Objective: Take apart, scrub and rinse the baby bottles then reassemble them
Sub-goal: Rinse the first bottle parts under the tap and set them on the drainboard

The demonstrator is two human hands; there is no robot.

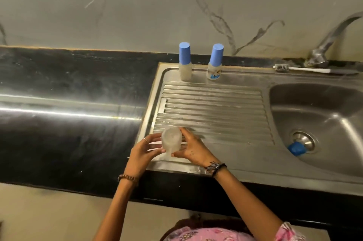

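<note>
A clear, frosted bottle body [171, 139] with no cap is held over the front left corner of the steel drainboard [216, 107]. My left hand [143, 152] grips it from the left and my right hand [191, 149] grips it from the right. Two assembled baby bottles with blue caps stand upright at the back of the drainboard, one plain [184, 62] and one with a printed label [215, 62]. A blue bottle part [297, 148] lies beside the drain in the sink basin [322, 115].
A white bottle brush [302, 68] lies along the sink's back rim below the tap [330, 40]. Black countertop [68, 119] stretches to the left of the drainboard. A marble-patterned wall rises behind.
</note>
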